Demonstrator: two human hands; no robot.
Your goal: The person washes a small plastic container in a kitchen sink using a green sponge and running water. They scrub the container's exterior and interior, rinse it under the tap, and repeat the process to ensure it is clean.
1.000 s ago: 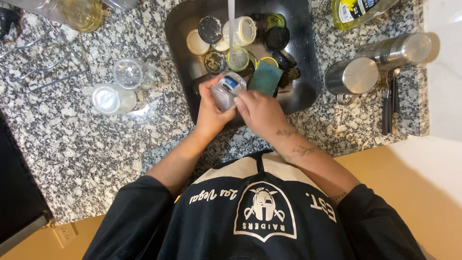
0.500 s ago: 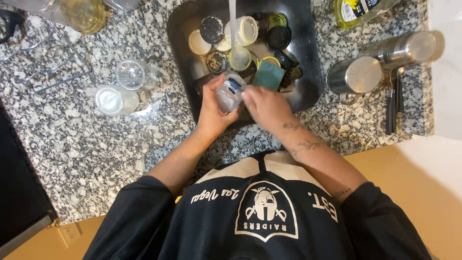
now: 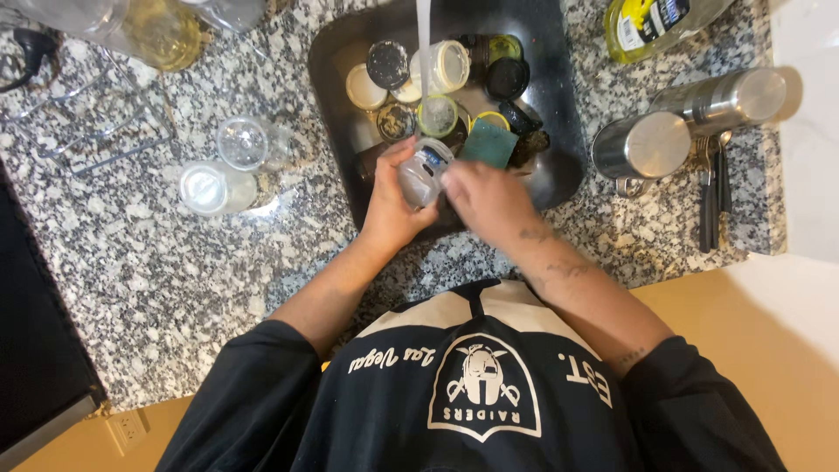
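- Small clear jar [image 3: 423, 173] right in the middle of the action, tipped on its side over the near edge of the sink [image 3: 336, 52], just below the thin stream of water [image 3: 424, 44].
- Left hand [image 3: 391, 205] is wrapped around the jar from 7 o'clock, fingers curled up its left side, a firm hold.
- Right hand [image 3: 489, 199] sits at 3 o'clock of the jar, fingertips pressed to its mouth end; fingers bunched close, and I cannot tell whether anything is tucked under them.
- At 1 o'clock from the jar, a green sponge [image 3: 489, 142] lies in the sink, just beside the right hand's knuckles.
- Beyond it, toward 12 o'clock, a heap of lids and small jars [image 3: 437, 74] fills the basin, the water falling among them.
- Over on the speckled granite counter [image 3: 157, 280], at 9 o'clock from the hands, two clear glass jars [image 3: 229, 166] stand side by side, well apart from the sink.
- At 3 o'clock, two steel cups [image 3: 682, 122] lie on the counter, with dark-handled utensils [image 3: 712, 197] just beside them.
- At 1 o'clock, far corner, a yellow-green bottle [image 3: 651, 22] lies by the sink's rim.
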